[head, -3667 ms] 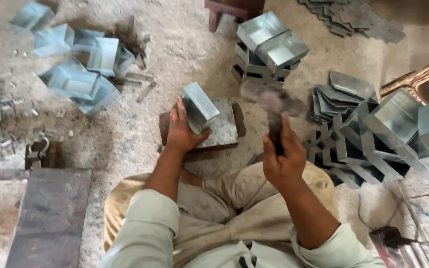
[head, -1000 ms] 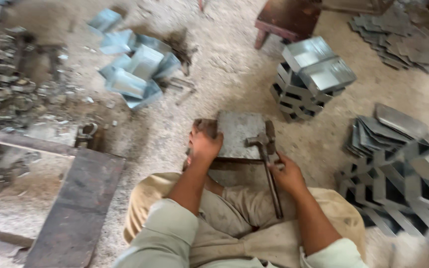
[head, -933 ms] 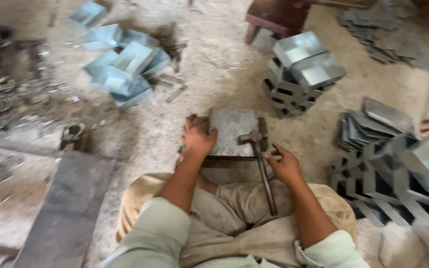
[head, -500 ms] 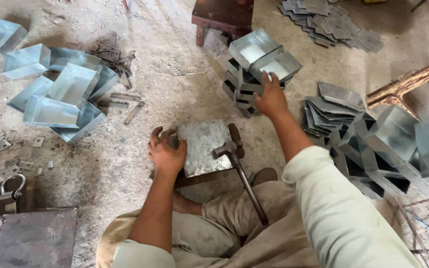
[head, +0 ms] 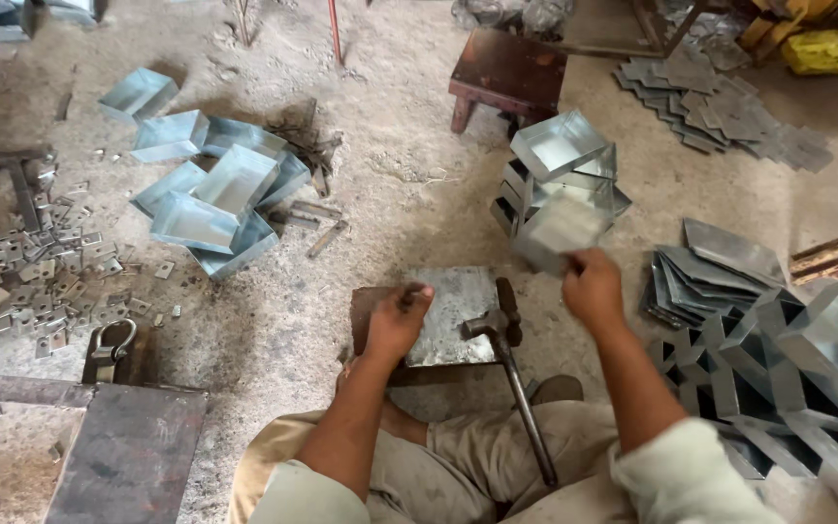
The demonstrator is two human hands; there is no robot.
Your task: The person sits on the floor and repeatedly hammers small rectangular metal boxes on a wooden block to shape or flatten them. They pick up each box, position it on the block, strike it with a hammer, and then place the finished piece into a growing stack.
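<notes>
I sit on the sandy floor in front of a low block topped by a flat metal plate (head: pixel 454 312). My left hand (head: pixel 396 324) rests on the plate's left edge, fingers curled over it. My right hand (head: pixel 590 286) is raised to the right of the plate and grips a shiny sheet-metal tray (head: pixel 557 231), blurred with motion, just in front of a stack of similar trays (head: pixel 557 161). A hammer (head: pixel 510 374) lies with its head on the plate's right edge and its handle pointing toward my lap, touched by neither hand.
Finished metal trays (head: pixel 208 190) lie heaped at upper left. Flat cut blanks (head: pixel 712 274) and folded pieces (head: pixel 795 380) crowd the right. A small wooden stool (head: pixel 504 78) stands behind the stack. Small metal bits (head: pixel 33 281) and a dark steel slab (head: pixel 126 456) are at left.
My right hand let go of the hammer, reached to the tray stack and has drawn back toward me holding one tray. The hammer stays on the plate. The left hand stays at the plate's edge.
</notes>
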